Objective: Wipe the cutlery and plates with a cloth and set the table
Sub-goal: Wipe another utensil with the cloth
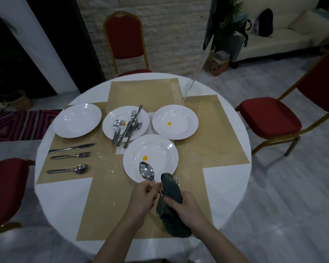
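My left hand (143, 196) grips the handle of a steel spoon (146, 171), whose bowl hangs over the near white plate (160, 149) with an orange speck. My right hand (184, 205) holds a dark green cloth (172, 188) wrapped around a fork (176, 179); only the fork's tines show. Behind stand a clean plate (77, 120) at the left, a middle plate (110, 128) piled with several pieces of cutlery (128, 126), and a right plate (186, 120) with an orange speck. A knife (72, 147), a fork (70, 156) and a spoon (67, 169) lie in a row at the left.
The round white table (230, 186) carries tan placemats (106, 205) in a cross, with crumbs near the middle. Red chairs stand at the far side (124, 40), the right (270, 118) and the left (6, 185). A clear stand (198, 73) rises at the table's back right.
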The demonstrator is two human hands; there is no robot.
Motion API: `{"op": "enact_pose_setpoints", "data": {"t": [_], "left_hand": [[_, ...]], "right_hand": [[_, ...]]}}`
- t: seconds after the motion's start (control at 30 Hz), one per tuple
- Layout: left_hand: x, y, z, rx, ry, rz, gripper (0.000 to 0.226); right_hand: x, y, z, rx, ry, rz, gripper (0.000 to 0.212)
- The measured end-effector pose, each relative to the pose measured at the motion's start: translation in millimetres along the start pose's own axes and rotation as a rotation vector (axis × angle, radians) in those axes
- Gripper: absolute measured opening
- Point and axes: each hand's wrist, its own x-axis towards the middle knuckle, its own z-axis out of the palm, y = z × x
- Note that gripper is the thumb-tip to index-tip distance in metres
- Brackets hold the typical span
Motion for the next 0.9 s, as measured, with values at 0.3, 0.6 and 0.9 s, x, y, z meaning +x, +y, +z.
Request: {"op": "enact_pose_setpoints", "data": {"t": [0.3,0.6,0.9], "left_hand": [[10.8,3.1,-13.5,-0.1,0.055,0.01,0.029],[-6.6,25.1,-9.2,0.122,-0.122,0.166,0.029],[-19.0,18.7,21.5,0.366,-0.304,0.221,0.027]], "right_hand": [[-4.9,-3.7,-13.4,0.0,-0.093,0.052,0.012],[1.6,-17.5,-36.5,0.269,0.03,0.093,0.03],[35.2,-27.5,-25.7,0.282,0.218,0.04,0.017]]}}
